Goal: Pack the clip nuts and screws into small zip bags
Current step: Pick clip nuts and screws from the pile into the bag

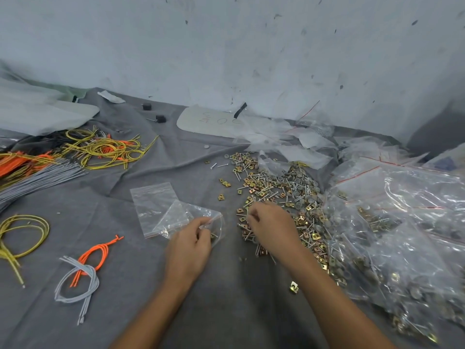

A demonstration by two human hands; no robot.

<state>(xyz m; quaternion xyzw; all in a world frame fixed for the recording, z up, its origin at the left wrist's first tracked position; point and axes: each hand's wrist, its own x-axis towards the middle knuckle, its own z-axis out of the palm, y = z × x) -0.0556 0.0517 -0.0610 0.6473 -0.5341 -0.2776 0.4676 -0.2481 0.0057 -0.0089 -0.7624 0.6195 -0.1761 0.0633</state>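
Head view, left hand (191, 244) pinches zip bag (181, 215), white board (201, 122) handwriting unreadable

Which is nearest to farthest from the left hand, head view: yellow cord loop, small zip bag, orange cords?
1. Small zip bag, pinched by the left hand.
2. Orange cords, to its left.
3. Yellow cord loop, far left edge.

Left of the left hand (191, 244) we see a knotted bundle of grey and orange cords (83, 270) on the grey cloth (226, 311), with looped yellow cords (20, 238) further left. Well beyond that hand lie tangled yellow and orange cords (105, 149), a black block (160, 118) and a scribbled card (208, 120).
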